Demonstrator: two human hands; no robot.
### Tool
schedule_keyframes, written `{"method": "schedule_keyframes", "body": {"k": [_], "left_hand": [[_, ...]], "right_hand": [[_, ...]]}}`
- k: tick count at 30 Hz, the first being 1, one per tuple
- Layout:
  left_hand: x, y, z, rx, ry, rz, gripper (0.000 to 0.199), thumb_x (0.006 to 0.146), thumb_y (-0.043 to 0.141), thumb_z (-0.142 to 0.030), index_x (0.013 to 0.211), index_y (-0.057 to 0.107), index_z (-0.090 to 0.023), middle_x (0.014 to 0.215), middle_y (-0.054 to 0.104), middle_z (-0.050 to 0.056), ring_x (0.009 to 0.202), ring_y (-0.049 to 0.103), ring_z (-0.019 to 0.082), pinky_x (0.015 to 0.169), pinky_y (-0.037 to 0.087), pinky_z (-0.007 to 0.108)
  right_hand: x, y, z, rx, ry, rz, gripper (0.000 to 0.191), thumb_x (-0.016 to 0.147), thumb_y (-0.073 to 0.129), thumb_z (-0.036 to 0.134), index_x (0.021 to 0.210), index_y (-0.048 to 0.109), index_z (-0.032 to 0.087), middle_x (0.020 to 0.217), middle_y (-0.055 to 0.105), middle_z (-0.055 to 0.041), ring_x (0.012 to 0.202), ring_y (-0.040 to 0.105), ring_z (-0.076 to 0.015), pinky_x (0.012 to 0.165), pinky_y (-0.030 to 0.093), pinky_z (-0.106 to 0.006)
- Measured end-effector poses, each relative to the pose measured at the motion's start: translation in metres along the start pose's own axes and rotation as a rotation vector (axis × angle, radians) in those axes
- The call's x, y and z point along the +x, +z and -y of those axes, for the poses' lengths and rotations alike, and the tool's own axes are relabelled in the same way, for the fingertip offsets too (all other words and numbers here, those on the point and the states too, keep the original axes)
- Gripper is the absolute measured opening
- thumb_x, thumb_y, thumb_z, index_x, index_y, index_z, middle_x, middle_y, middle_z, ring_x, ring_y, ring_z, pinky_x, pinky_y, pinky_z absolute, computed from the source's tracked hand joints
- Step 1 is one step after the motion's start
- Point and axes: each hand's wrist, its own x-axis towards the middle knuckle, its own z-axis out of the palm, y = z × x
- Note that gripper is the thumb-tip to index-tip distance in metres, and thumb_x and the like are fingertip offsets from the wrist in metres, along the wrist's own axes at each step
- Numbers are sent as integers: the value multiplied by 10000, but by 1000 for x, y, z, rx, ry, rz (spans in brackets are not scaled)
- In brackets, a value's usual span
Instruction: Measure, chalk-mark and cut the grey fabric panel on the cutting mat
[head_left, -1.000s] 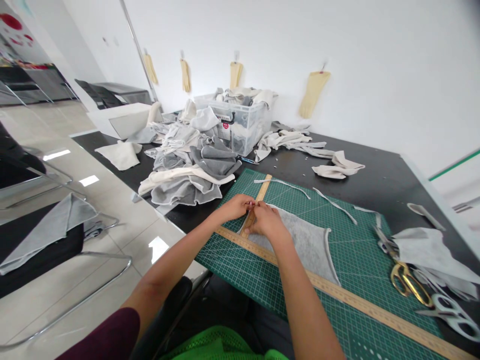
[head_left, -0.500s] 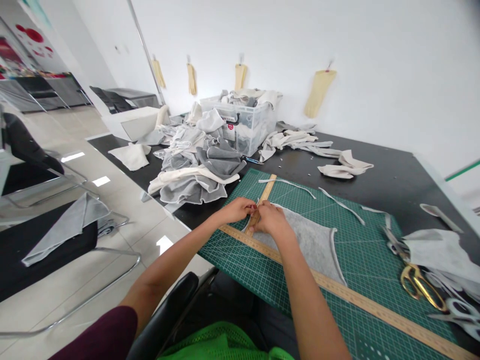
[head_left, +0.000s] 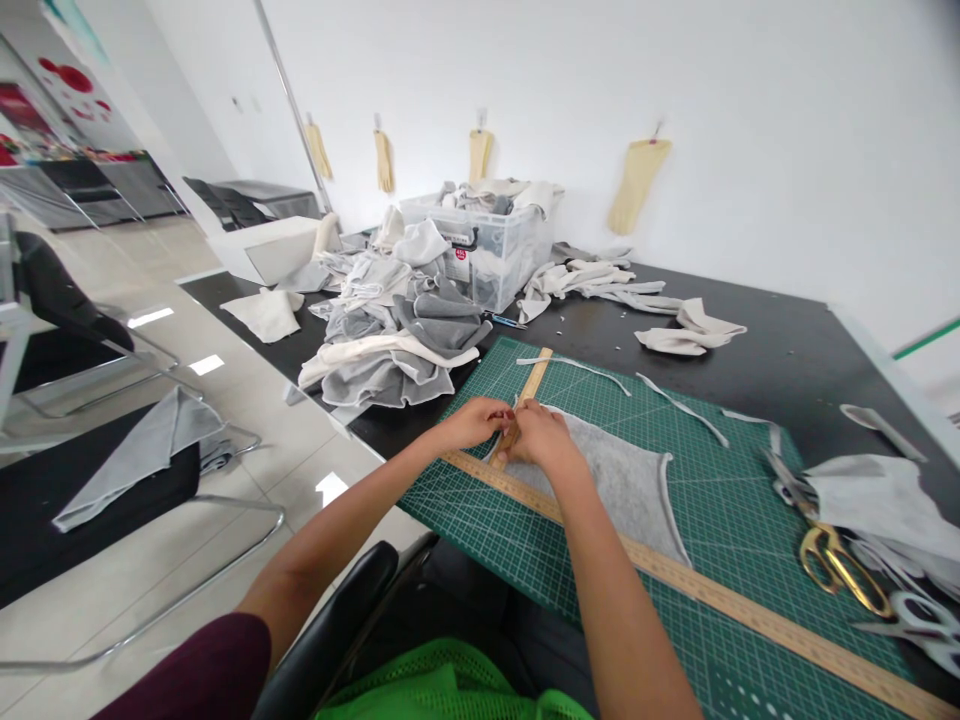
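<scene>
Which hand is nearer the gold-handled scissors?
Right. The right hand rests on the crosswise ruler, left of the gold-handled scissors; the left hand is farther left.

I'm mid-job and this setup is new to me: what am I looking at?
There's no machine: these are a person's bare hands, seen by one head-worn camera looking forward and down. The right hand rests on a short wooden ruler laid over a gray fabric piece; the left hand is close beside it, any grip there unclear. A long wooden ruler runs along the fabric's near edge on a green cutting mat. Gold-handled scissors and white-handled scissors lie at the right.
</scene>
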Motion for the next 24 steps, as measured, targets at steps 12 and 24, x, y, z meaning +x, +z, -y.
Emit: {"method": "schedule_keyframes", "body": {"k": [12,24], "left_hand": [[-5,-5,5,26,53,25,164,885,541,-141,821,690,-165,817,705,4,832,642,154,810,452,249],[-1,0,-1,168,75,6,171,842,512,-101,753,639,-172,745,656,16,780,568,173,829,411,292]], "right_hand": [[0,1,-2,-2,-7,8,704,677,867,453,1270,655,140,1371,575,-190,1277,555,-343,1018,416,-416],[1,2,-1,-8,1,-5,726,659,879,448,1270,640,138,1360,588,-195,1261,568,-341,1005,427,-406]]}}
